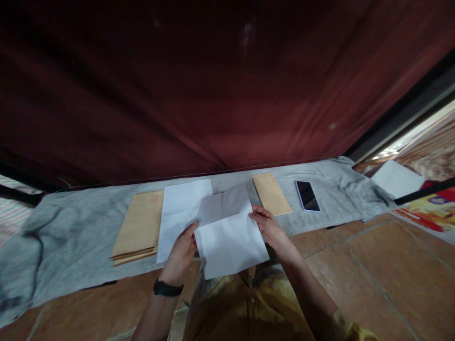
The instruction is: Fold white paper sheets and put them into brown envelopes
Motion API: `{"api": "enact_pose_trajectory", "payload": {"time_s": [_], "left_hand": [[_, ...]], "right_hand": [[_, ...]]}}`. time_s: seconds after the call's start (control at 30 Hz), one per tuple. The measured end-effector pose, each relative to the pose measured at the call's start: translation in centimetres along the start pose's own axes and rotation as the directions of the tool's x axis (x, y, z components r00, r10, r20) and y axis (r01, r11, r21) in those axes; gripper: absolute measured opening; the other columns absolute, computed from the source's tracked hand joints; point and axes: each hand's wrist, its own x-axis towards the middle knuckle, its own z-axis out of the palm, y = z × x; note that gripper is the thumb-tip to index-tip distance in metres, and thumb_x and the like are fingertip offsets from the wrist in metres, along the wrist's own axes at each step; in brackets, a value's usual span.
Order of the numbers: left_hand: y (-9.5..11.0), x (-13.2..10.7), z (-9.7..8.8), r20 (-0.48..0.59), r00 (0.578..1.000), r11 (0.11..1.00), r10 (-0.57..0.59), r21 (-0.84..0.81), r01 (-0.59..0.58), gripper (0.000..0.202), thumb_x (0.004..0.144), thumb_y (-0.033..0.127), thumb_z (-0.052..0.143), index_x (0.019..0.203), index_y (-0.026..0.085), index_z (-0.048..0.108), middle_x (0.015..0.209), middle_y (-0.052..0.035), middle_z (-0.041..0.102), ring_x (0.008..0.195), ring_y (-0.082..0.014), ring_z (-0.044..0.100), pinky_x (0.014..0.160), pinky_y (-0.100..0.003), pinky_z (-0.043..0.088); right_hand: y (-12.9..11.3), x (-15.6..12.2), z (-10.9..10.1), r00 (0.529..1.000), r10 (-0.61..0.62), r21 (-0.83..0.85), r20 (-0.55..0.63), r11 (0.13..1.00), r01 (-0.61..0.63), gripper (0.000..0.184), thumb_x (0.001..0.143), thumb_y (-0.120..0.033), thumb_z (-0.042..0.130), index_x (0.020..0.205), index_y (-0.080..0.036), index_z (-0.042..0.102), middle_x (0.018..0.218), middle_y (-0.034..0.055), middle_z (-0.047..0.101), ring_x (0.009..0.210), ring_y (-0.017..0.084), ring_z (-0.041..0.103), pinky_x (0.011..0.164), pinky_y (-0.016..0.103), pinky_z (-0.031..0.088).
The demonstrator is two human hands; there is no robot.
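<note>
A white sheet of paper (231, 244) with a crease across its middle is held up between my two hands. My left hand (183, 248) pinches its left edge, and a dark band circles that wrist. At the right edge, my right hand (268, 226) grips the sheet near the crease. The upper part of the sheet tilts away and looks shaded. Behind its left side lie flat white sheets (181, 203). Left of those is a stack of brown envelopes (140, 222). A single brown envelope (272, 193) rests beyond my right hand.
A smartphone (307, 196) lies on the grey cloth (330, 184) to the right. A dark red curtain (227, 94) hangs behind the cloth-covered surface. Tiled floor (373, 265) shows in front. A white item (397, 179) and colourful packaging (430, 213) are at the far right.
</note>
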Motion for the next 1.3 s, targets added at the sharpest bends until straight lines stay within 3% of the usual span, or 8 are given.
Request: {"api": "enact_pose_trajectory", "payload": {"time_s": [0.17, 0.4, 0.5, 0.67, 0.77, 0.97, 1.17, 1.3], "left_hand": [[1.3, -1.3, 1.1, 0.097, 0.992, 0.997, -0.075, -0.026, 0.078, 0.037, 0.069, 0.027, 0.083, 0.101, 0.012, 0.070, 0.089, -0.0066, 0.077, 0.071, -0.0191, 0.072, 0.065, -0.028, 0.056], [5.3, -0.4, 3.8, 0.063, 0.987, 0.989, 0.145, -0.026, -0.143, 0.038, 0.052, 0.026, 0.092, 0.082, 0.015, 0.070, 0.076, -0.0018, 0.076, 0.073, -0.0174, 0.071, 0.068, -0.024, 0.053], [8.0, -0.9, 6.0, 0.170, 0.943, 0.958, 0.287, -0.027, -0.287, 0.044, 0.054, 0.033, 0.092, 0.090, 0.016, 0.073, 0.081, -0.0028, 0.077, 0.079, -0.0191, 0.072, 0.073, -0.027, 0.054], [9.8, -1.8, 8.4, 0.238, 0.824, 0.848, 0.514, 0.007, -0.530, 0.044, 0.065, 0.036, 0.088, 0.102, 0.018, 0.075, 0.100, -0.0051, 0.078, 0.091, -0.0188, 0.070, 0.089, -0.031, 0.051], [8.2, -1.2, 8.1, 0.261, 0.811, 0.826, 0.524, 0.075, -0.558, 0.041, 0.068, 0.036, 0.085, 0.103, 0.018, 0.075, 0.107, -0.0059, 0.078, 0.095, -0.0194, 0.070, 0.093, -0.033, 0.050], [2.4, 0.6, 4.8, 0.276, 0.853, 0.791, 0.443, 0.328, -0.517, 0.036, 0.071, 0.042, 0.080, 0.097, 0.017, 0.075, 0.103, -0.0065, 0.078, 0.096, -0.0232, 0.070, 0.094, -0.038, 0.052], [-2.5, 1.5, 0.7, 0.385, 0.838, 0.601, 0.387, 0.584, -0.546, 0.024, 0.077, 0.042, 0.071, 0.083, 0.019, 0.077, 0.089, -0.0047, 0.078, 0.087, -0.0239, 0.071, 0.086, -0.039, 0.056], [-4.0, 1.9, -0.7, 0.456, 0.791, 0.457, 0.408, 0.647, -0.610, 0.022, 0.081, 0.038, 0.065, 0.088, 0.022, 0.077, 0.094, -0.0055, 0.078, 0.087, -0.0240, 0.071, 0.085, -0.040, 0.057]], "right_hand": [[-1.0, 0.0, -0.4, 0.998, -0.011, 0.048, -0.055, 0.999, 0.014, 0.030, 0.065, -0.037, 0.075, 0.090, -0.023, 0.069, 0.079, 0.0001, 0.071, 0.066, 0.017, 0.061, 0.064, 0.028, 0.047], [-5.0, 1.5, -0.3, 0.985, -0.170, -0.062, 0.001, 0.984, 0.170, 0.028, 0.068, -0.042, 0.076, 0.084, -0.021, 0.070, 0.074, -0.0005, 0.068, 0.064, 0.015, 0.057, 0.061, 0.025, 0.043], [-7.0, 2.6, -0.5, 0.950, -0.312, -0.102, 0.005, 0.945, 0.311, 0.025, 0.071, -0.042, 0.076, 0.084, -0.022, 0.069, 0.075, -0.0012, 0.069, 0.069, 0.016, 0.059, 0.066, 0.027, 0.046], [-7.6, 4.0, -1.5, 0.814, -0.575, -0.193, -0.080, 0.810, 0.553, 0.017, 0.078, -0.037, 0.072, 0.088, -0.023, 0.070, 0.108, 0.0025, 0.072, 0.099, 0.020, 0.064, 0.093, 0.035, 0.047], [-5.8, 4.0, -2.4, 0.786, -0.613, -0.321, -0.085, 0.763, 0.561, 0.016, 0.080, -0.036, 0.070, 0.087, -0.022, 0.071, 0.114, 0.0051, 0.071, 0.108, 0.023, 0.063, 0.100, 0.038, 0.044], [0.5, 2.4, -4.0, 0.836, -0.533, -0.467, -0.133, 0.777, 0.421, 0.023, 0.082, -0.037, 0.063, 0.096, -0.021, 0.072, 0.108, 0.0078, 0.072, 0.104, 0.024, 0.065, 0.099, 0.042, 0.048], [5.7, 0.2, -6.5, 0.880, -0.473, -0.568, -0.046, 0.737, 0.366, 0.027, 0.084, -0.030, 0.059, 0.106, -0.022, 0.072, 0.117, 0.0088, 0.070, 0.114, 0.025, 0.063, 0.105, 0.044, 0.047], [7.9, -0.6, -7.7, 0.878, -0.479, -0.666, -0.008, 0.657, 0.353, 0.031, 0.083, -0.025, 0.058, 0.110, -0.022, 0.071, 0.124, 0.0106, 0.067, 0.120, 0.026, 0.061, 0.109, 0.045, 0.046]]}}
